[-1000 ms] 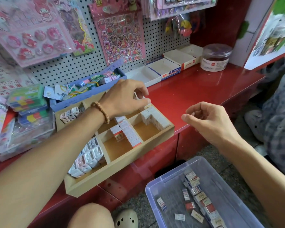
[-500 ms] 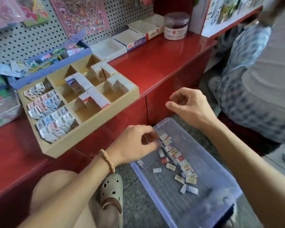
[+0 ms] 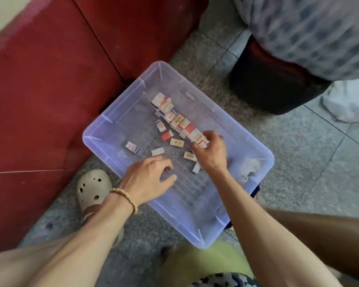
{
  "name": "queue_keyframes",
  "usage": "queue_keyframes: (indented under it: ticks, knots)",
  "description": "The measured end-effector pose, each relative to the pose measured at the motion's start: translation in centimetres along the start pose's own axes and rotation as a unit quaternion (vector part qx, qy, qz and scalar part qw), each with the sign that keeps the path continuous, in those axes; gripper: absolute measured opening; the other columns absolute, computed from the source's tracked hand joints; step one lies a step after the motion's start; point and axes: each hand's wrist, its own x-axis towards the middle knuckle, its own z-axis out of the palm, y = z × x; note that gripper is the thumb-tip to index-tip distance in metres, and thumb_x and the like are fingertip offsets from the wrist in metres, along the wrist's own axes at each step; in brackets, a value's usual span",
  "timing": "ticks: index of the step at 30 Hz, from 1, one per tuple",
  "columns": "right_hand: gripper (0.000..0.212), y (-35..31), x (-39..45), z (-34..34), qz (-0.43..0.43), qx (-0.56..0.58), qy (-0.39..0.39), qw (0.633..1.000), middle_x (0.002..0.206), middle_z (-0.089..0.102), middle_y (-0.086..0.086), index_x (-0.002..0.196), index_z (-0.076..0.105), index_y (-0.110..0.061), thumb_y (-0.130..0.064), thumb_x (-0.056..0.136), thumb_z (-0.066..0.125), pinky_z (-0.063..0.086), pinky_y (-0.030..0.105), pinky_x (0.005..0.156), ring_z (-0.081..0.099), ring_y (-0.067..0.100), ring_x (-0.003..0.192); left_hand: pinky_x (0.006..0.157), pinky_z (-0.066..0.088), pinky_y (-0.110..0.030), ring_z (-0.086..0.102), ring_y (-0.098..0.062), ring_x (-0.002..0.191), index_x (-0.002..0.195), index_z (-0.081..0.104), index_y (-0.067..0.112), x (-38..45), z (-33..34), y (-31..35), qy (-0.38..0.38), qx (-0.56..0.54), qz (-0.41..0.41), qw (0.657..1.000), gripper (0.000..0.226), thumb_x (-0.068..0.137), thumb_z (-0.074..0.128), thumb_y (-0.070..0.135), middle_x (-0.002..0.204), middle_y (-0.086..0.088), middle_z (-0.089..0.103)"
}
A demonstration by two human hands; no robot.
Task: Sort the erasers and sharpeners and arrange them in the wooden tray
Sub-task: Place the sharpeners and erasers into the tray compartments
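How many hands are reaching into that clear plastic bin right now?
2. The left hand hovers over the bin's bare grid floor; the right hand pinches an eraser at the near end of the eraser pile.

A beige clog [image 3: 92, 190] rests on the speckled floor [image 3: 298, 162] near left, beside a red cabinet [image 3: 39, 90]; far right, perhaps a dark stool [image 3: 267, 90].

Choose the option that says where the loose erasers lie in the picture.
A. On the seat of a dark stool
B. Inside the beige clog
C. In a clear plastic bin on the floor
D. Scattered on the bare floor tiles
C: the erasers lie on the bottom of the clear plastic bin on the floor, and the right hand reaches in among them.
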Motion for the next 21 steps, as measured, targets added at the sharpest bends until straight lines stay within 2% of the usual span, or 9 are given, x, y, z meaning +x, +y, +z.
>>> queue_keyframes:
  ticks: [2, 5, 8, 10, 14, 16, 18, 21]
  knots:
    - [0.059, 3.0, 0.5, 2.3, 0.084, 0.003, 0.008, 0.996, 0.129, 0.05, 0.016, 0.133, 0.052, -0.011, -0.035, 0.083, 0.072, 0.037, 0.034, 0.102, 0.047, 0.034, 0.125, 0.072, 0.049, -0.033, 0.062, -0.017, 0.087, 0.096, 0.064, 0.026, 0.8, 0.2, -1.3, 0.006, 0.016, -0.006, 1.0, 0.02, 0.089, 0.062, 0.044, 0.082, 0.014, 0.05]
    - [0.073, 5.8, 1.9, 4.9, 0.137, -0.02, 0.047, 0.989, 0.141, 0.042, 0.016, 0.141, 0.044, -0.015, -0.042, 0.081, 0.074, 0.03, 0.037, 0.108, 0.034, 0.034, 0.135, 0.068, 0.05, -0.032, 0.064, -0.019, 0.082, 0.089, 0.063, 0.026, 2.1, 0.1, -2.9, 0.027, 0.024, -0.008, 0.999, 0.015, 0.087, 0.065, 0.041, 0.077, 0.015, 0.048]
    - [0.084, 7.3, 4.0, 6.8, 0.118, -0.071, 0.046, 0.989, 0.155, 0.03, 0.011, 0.15, 0.034, -0.022, -0.043, 0.08, 0.075, 0.029, 0.041, 0.111, 0.027, 0.034, 0.141, 0.064, 0.053, -0.035, 0.065, -0.021, 0.076, 0.084, 0.063, 0.027, 3.2, 0.0, -3.8, 0.057, 0.016, -0.006, 0.998, 0.019, 0.083, 0.059, 0.045, 0.075, 0.014, 0.052]
    - [0.09, 7.6, 5.1, 8.2, 0.092, -0.1, 0.039, 0.99, 0.155, 0.028, 0.011, 0.154, 0.027, -0.028, -0.043, 0.079, 0.074, 0.029, 0.044, 0.111, 0.027, 0.035, 0.139, 0.061, 0.055, -0.036, 0.065, -0.02, 0.071, 0.082, 0.061, 0.027, 3.6, 0.1, -4.4, 0.074, -0.002, 0.0, 0.997, 0.024, 0.079, 0.052, 0.049, 0.073, 0.013, 0.055]
    - [0.077, 7.3, 5.8, 11.0, 0.092, -0.113, 0.077, 0.986, 0.151, 0.029, 0.018, 0.155, 0.026, -0.03, -0.046, 0.089, 0.063, 0.03, 0.05, 0.106, 0.03, 0.041, 0.131, 0.06, 0.054, -0.033, 0.063, -0.015, 0.066, 0.081, 0.061, 0.028, 3.8, 0.9, -5.3, 0.079, -0.004, -0.011, 0.997, 0.022, 0.079, 0.052, 0.048, 0.07, 0.015, 0.053]
    - [0.07, 7.5, 5.5, 11.8, 0.072, -0.108, 0.103, 0.986, 0.145, 0.036, 0.022, 0.153, 0.032, -0.024, -0.037, 0.09, 0.061, 0.033, 0.05, 0.103, 0.036, 0.043, 0.123, 0.06, 0.055, -0.034, 0.064, -0.015, 0.067, 0.082, 0.062, 0.027, 3.8, 1.1, -5.4, 0.088, 0.0, -0.015, 0.996, 0.022, 0.079, 0.053, 0.047, 0.07, 0.015, 0.054]
    - [0.068, 8.0, 4.9, 11.9, 0.053, -0.094, 0.102, 0.989, 0.143, 0.037, 0.022, 0.151, 0.036, -0.021, -0.031, 0.088, 0.056, 0.038, 0.052, 0.102, 0.034, 0.04, 0.121, 0.059, 0.055, -0.035, 0.064, -0.015, 0.066, 0.081, 0.062, 0.026, 3.9, 1.1, -5.3, 0.091, 0.001, -0.013, 0.996, 0.02, 0.079, 0.056, 0.045, 0.071, 0.014, 0.054]
    - [0.07, 8.6, 4.7, 11.3, 0.04, -0.083, 0.075, 0.993, 0.146, 0.033, 0.02, 0.15, 0.036, -0.02, -0.025, 0.087, 0.068, 0.039, 0.053, 0.102, 0.031, 0.039, 0.126, 0.057, 0.055, -0.035, 0.065, -0.015, 0.066, 0.081, 0.063, 0.026, 3.9, 1.1, -5.3, 0.1, 0.001, -0.02, 0.995, 0.016, 0.077, 0.062, 0.041, 0.071, 0.013, 0.057]
